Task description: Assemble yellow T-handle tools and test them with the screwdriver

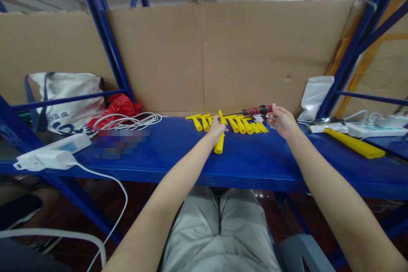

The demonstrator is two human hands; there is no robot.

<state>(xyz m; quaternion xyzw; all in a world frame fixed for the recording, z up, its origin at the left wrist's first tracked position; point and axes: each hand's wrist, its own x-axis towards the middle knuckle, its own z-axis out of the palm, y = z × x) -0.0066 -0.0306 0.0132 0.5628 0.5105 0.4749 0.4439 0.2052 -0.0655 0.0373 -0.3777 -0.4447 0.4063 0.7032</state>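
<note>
My left hand (216, 128) is closed around a yellow plastic handle (219, 141) that stands tilted on the blue shelf (178, 153). My right hand (281, 120) grips the red and black handle of a screwdriver (257, 110), whose thin shaft points left over a row of several yellow handles (236, 124) lying side by side at the back of the shelf. Several small dark and silver bits (260, 117) lie just left of my right hand.
A long yellow piece (355, 143) lies on the shelf at right, beside white power strips (372, 129) and a white pouch (315, 95). At left are a coiled white cable (130, 120), a red bag (119, 105), a white tote (68, 102) and another power strip (51, 155). Cardboard (223, 55) backs the shelf.
</note>
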